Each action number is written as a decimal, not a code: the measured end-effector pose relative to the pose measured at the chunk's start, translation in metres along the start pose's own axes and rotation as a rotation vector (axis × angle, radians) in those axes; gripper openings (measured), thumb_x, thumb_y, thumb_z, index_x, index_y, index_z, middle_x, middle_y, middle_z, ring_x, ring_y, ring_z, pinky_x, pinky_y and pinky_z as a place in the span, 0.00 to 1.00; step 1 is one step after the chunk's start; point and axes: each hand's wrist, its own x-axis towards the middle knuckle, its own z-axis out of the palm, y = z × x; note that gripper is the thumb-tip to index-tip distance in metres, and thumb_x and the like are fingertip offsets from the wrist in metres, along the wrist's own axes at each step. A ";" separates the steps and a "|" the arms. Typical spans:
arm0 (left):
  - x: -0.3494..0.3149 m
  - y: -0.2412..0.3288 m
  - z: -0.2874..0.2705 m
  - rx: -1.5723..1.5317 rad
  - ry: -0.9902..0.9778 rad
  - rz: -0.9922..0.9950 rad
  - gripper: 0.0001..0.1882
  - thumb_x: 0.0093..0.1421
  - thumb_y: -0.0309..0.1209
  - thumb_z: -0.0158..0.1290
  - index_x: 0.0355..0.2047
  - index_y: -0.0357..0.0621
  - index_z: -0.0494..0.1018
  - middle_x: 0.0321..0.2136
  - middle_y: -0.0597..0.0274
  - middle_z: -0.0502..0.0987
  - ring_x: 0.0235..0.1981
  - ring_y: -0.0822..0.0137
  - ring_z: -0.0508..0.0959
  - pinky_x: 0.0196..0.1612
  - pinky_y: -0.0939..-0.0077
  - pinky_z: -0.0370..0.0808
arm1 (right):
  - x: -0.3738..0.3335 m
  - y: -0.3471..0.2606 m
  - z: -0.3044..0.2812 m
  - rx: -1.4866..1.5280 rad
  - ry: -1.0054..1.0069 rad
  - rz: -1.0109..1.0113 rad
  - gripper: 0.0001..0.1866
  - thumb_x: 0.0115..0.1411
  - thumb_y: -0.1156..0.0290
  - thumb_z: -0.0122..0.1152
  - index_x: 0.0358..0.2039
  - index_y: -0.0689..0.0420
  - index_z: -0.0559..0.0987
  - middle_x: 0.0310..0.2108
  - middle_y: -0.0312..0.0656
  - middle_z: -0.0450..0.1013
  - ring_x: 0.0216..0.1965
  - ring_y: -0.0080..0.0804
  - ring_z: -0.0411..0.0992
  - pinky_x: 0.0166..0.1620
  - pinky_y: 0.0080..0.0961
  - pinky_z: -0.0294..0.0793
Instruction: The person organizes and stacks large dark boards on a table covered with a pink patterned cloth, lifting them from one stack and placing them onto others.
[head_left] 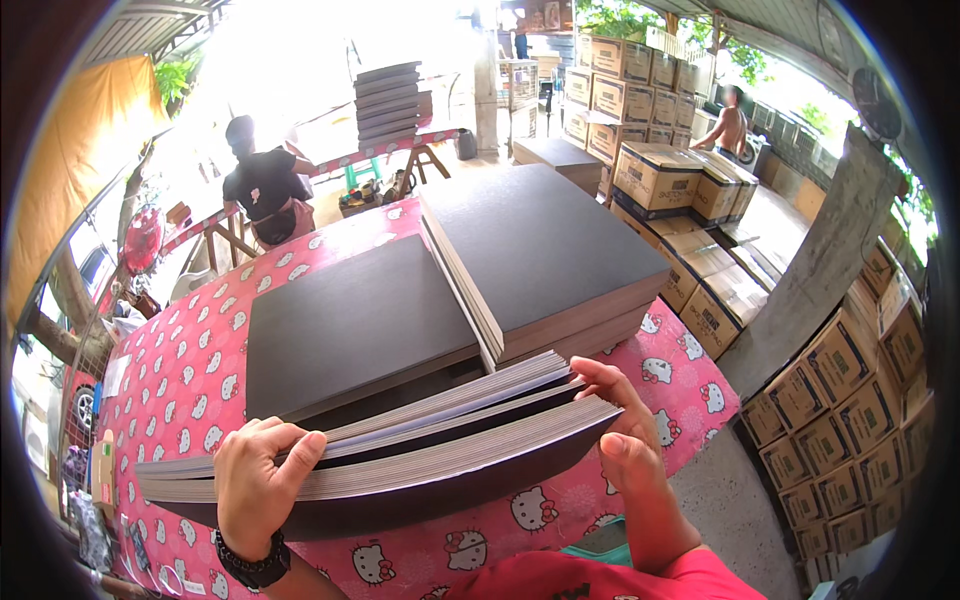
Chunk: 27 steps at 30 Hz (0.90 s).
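Observation:
A bundle of large black-covered paper pads [450, 490] stands tilted on edge at the table's near side, its pale page edges facing up. My left hand [262, 475] grips the bundle toward its left end, thumb over the page edges. Around the right end, my right hand [628, 425] is curled, with its fingers at the far side and thumb by the near cover. Small gaps show between the pads there. Just beyond lies a low pile of black pads [350, 310]. To its right rises a taller pile of black pads [555, 245], some overhanging its left side.
A pink patterned cloth [190, 400] covers the table. Cardboard boxes [840, 420] are stacked at right, beside a concrete post [815, 250], with more boxes [655, 180] behind. A person in black [265, 190] works at a far table; another person [727, 130] is at far right.

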 end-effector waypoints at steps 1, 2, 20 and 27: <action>0.000 0.000 0.000 0.001 0.001 0.001 0.18 0.53 0.43 0.54 0.22 0.40 0.78 0.19 0.57 0.75 0.24 0.58 0.74 0.28 0.67 0.67 | 0.002 0.001 -0.001 -0.016 -0.013 -0.012 0.41 0.46 0.54 0.63 0.56 0.67 0.65 0.45 0.39 0.58 0.46 0.26 0.57 0.54 0.22 0.54; 0.000 -0.001 0.000 0.002 0.000 -0.001 0.18 0.53 0.43 0.54 0.22 0.40 0.78 0.19 0.57 0.75 0.24 0.58 0.74 0.28 0.67 0.67 | 0.003 0.002 -0.002 -0.032 -0.026 -0.023 0.42 0.46 0.54 0.63 0.57 0.67 0.64 0.45 0.40 0.58 0.46 0.26 0.57 0.54 0.22 0.54; 0.000 -0.007 0.002 0.035 0.008 0.011 0.19 0.57 0.42 0.49 0.19 0.37 0.74 0.16 0.57 0.70 0.23 0.57 0.70 0.29 0.65 0.65 | -0.002 0.007 -0.006 -0.059 -0.039 -0.037 0.34 0.46 0.56 0.65 0.49 0.63 0.67 0.45 0.41 0.60 0.48 0.27 0.60 0.54 0.23 0.55; -0.002 -0.004 0.003 0.036 -0.004 0.025 0.21 0.58 0.42 0.48 0.18 0.37 0.72 0.16 0.58 0.69 0.22 0.56 0.69 0.28 0.64 0.63 | 0.000 0.006 -0.002 0.109 -0.017 0.000 0.43 0.47 0.50 0.65 0.56 0.66 0.63 0.42 0.40 0.61 0.46 0.25 0.61 0.51 0.20 0.57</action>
